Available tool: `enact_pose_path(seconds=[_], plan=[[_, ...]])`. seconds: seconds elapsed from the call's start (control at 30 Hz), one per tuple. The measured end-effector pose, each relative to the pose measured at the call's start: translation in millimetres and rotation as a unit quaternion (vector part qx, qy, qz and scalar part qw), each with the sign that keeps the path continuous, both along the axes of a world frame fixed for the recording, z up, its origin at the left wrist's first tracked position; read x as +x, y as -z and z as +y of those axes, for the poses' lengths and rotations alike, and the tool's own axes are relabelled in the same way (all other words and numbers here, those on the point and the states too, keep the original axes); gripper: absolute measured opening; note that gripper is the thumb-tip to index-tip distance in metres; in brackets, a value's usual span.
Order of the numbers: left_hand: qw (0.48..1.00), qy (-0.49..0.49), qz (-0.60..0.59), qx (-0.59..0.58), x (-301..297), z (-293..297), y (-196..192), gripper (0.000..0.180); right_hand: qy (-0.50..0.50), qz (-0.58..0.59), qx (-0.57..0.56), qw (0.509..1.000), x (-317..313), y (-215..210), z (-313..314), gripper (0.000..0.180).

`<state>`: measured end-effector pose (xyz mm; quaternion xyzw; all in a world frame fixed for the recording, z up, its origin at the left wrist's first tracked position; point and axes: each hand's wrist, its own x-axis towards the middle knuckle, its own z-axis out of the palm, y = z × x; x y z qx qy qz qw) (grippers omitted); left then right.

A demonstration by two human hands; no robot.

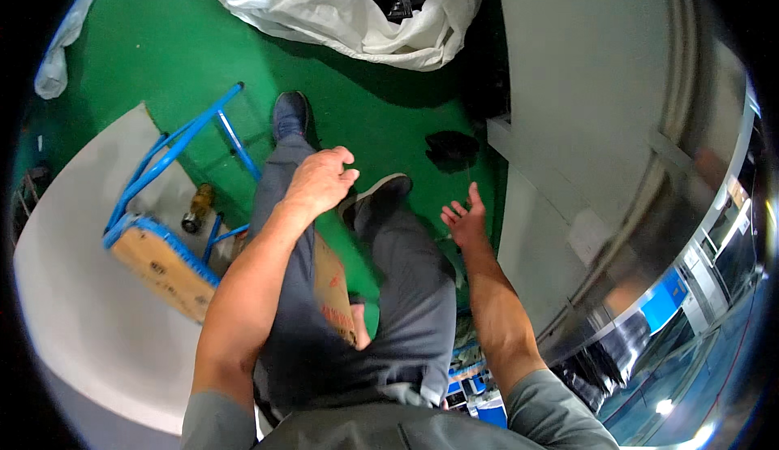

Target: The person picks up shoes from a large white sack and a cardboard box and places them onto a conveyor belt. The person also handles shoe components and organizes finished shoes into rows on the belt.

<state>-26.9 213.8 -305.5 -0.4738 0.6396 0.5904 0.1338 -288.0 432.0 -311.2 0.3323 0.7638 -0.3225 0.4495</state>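
Note:
My left hand hangs over my left thigh with its fingers curled loosely inward and nothing in it. My right hand is out to the right of my right leg, fingers spread and empty, above the green floor. Both legs in grey trousers stand below me, one dark shoe forward and the other shoe nearer. A flat piece of brown cardboard shows between my legs, partly hidden by them.
A blue hand cart with a wooden deck stands at left on a pale sheet. A large white sack lies open ahead. A grey wall and metal machine housing fill the right side. A dark object lies on the floor.

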Motion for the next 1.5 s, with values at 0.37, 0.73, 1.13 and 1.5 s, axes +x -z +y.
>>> enact_pose_path(seconds=[0.37,0.73,1.13,1.5], plan=[[0.979,0.099,0.042,0.174,-132.9,40.9,230.3,0.102,0.089,0.021,-0.109,0.99,-75.6,195.2,64.1,0.085],[0.961,0.001,0.113,0.252,-228.1,133.0,310.1,0.101,0.125,-0.055,-0.394,0.909,-53.8,252.5,50.6,0.071],[0.974,-0.136,0.046,0.175,-31.0,21.7,55.0,0.081,0.117,-0.158,-0.348,0.917,100.9,35.6,-73.3,0.066],[0.826,-0.36,0.326,0.285,-5.4,-36.2,-264.0,0.065,0.048,-0.066,-0.467,0.88,121.9,-262.2,-157.1,0.052]])
